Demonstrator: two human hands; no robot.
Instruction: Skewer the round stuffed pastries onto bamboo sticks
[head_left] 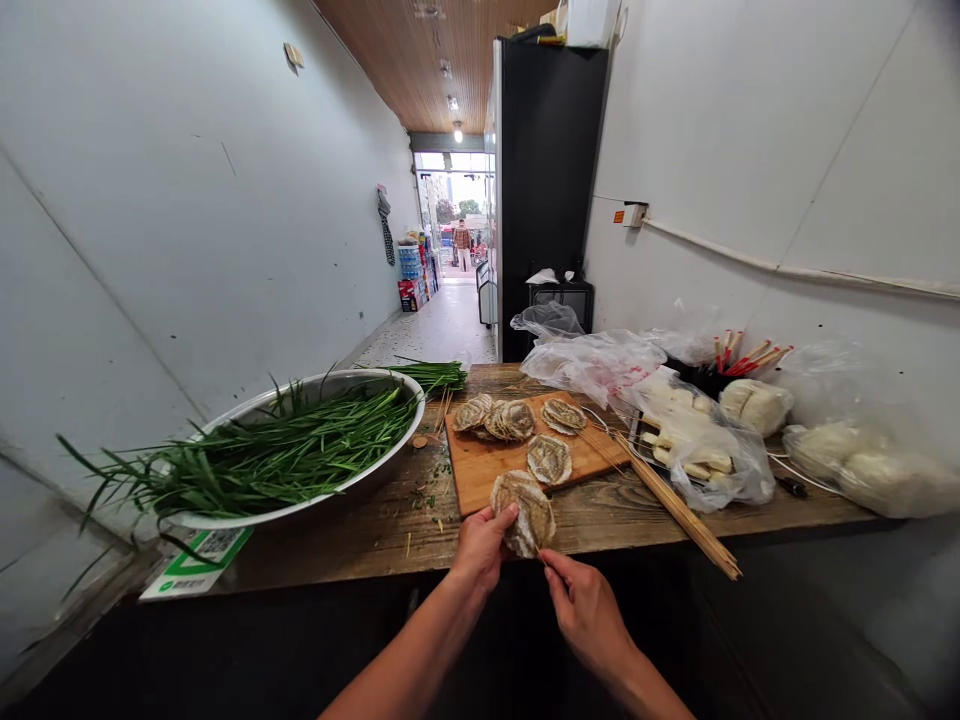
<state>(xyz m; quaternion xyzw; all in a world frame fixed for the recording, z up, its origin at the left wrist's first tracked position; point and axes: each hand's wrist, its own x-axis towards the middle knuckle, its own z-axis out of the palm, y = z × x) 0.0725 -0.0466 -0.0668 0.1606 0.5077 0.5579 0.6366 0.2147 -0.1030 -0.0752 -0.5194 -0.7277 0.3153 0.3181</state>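
Observation:
Between my hands, a flat round brownish food slice (523, 505) is held up just in front of the cutting board. My left hand (482, 545) grips its left edge, thumb on top. In my right hand (585, 600), thumb and finger pinch a thin wooden skewer (541, 553) at the slice's lower edge; how far it runs into the slice is hidden. On the wooden cutting board (480, 480) lie more such slices: a pile (506, 418) at the back left, a small stack (562, 415) at the back right and one slice (550, 459) nearer me.
A big metal bowl of green chives (300, 440) stands left, above a green-and-white code card (199, 565). A bundle of wooden skewers (679, 508) juts over the table's front edge. Plastic bags of pale food (690, 440) crowd the right, near red-tipped sticks (750, 355).

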